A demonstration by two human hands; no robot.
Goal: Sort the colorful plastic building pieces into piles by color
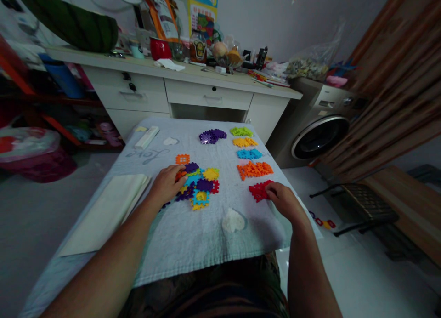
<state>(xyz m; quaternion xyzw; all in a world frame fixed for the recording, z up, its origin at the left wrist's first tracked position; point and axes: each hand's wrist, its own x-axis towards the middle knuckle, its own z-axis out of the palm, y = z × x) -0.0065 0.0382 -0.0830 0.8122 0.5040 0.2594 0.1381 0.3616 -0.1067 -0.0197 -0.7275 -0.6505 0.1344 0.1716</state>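
My left hand [167,184] reaches into a mixed heap of flat plastic interlocking blocks [204,185], purple, blue, yellow and red. Its fingers are closed at an orange interlocking block [179,175] on the heap's left side. A single orange square block [182,159] lies just beyond. At the right edge of the cloth, my right hand [283,199] has its fingertips pinched at the near end of a group of red interlocking blocks [259,190]. Sorted groups run away from it: orange blocks [255,169], blue blocks [249,154], yellow blocks [245,142], green blocks [241,131]. Purple blocks [212,136] lie farther left.
A pale cloth [220,235] covers the table. Folded cream paper or cloth [103,217] and a white box-like object [147,137] lie at left. Beyond stands a cluttered white desk [210,95], with a washing machine [315,125] to its right and a stool [361,205] nearer.
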